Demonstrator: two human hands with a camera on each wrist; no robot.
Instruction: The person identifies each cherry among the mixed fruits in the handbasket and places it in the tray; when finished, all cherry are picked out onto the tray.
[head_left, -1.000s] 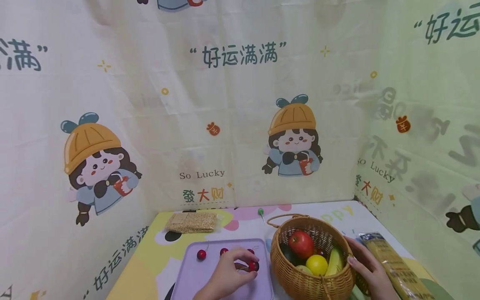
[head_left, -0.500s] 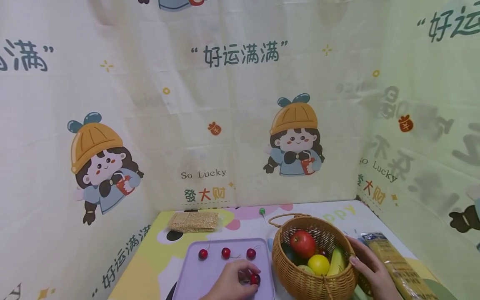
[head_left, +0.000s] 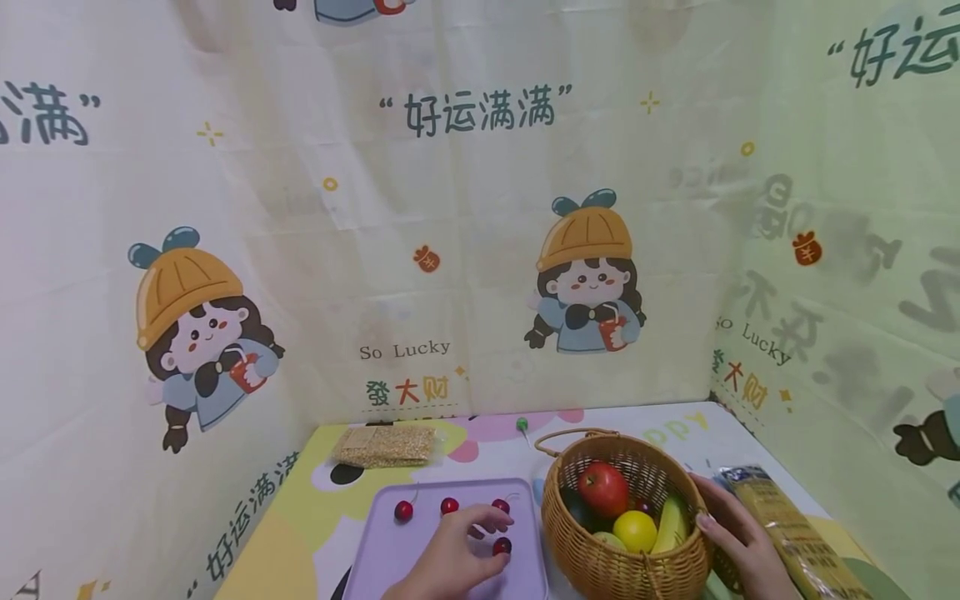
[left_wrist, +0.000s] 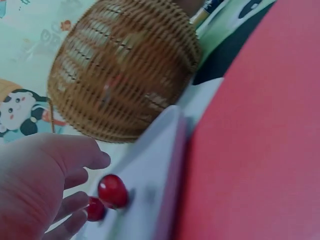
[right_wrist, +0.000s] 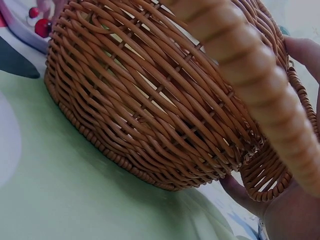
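Observation:
My left hand (head_left: 453, 554) is over the lilac tray (head_left: 382, 567), thumb and fingers spread around a red cherry (head_left: 502, 547) lying on it. In the left wrist view a gap shows between the thumb and that cherry (left_wrist: 113, 191). Three more cherries form a row further back: one at left (head_left: 403, 511), one in the middle (head_left: 449, 505), and one at right (head_left: 500, 505), partly behind my fingers. My right hand (head_left: 742, 542) grips the side of a wicker basket (head_left: 592, 567), thumb at its rim. Inside are a red apple (head_left: 603, 490), a yellow fruit (head_left: 634, 531) and a banana (head_left: 672, 523).
A clear bag of pale grains (head_left: 386, 446) lies behind the tray. Behind the basket is a green lollipop (head_left: 522, 426). A long yellowish packet (head_left: 787, 529) lies right of my right hand. Patterned cloth walls (head_left: 480, 208) enclose the table's back and sides.
My left hand has lowered the cherry onto the tray's right part, and its fingers have spread away from it. My right hand and the basket have stayed in place.

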